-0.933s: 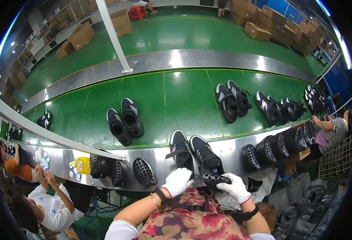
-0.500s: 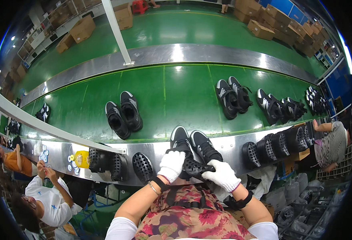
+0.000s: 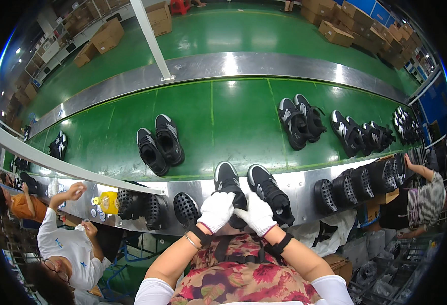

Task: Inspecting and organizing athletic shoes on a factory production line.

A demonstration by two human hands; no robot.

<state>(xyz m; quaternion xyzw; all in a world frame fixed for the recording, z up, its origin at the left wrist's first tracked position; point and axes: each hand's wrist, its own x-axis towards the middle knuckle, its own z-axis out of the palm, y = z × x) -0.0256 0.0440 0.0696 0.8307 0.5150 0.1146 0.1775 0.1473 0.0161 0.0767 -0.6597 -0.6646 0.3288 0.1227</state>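
A pair of black sneakers with silver-grey toes lies on the metal ledge before me, toes pointing away. My left hand (image 3: 217, 210), in a white knit glove, is closed on the rear of the left sneaker (image 3: 227, 177). From the right, my gloved right hand (image 3: 257, 214) grips the same sneaker at its heel, the thumb reaching across. The two gloves hide that shoe's opening. Just beyond my right hand sits the right sneaker (image 3: 270, 189), untouched. To the left of my left hand stands a black perforated shoe-shaped piece (image 3: 186, 208).
More black perforated pieces (image 3: 354, 182) line the ledge at right, others (image 3: 141, 209) at left beside a yellow bottle (image 3: 107, 202). Sneaker pairs (image 3: 160, 144) rest on the green surface (image 3: 223, 127) beyond. A white post (image 3: 150, 38) rises there. Co-workers (image 3: 71, 244) sit at both sides.
The black perforated piece that was between my hands is out of sight. My right hand has moved left to the left sneaker, and the right sneaker stands farther from it, fully uncovered.
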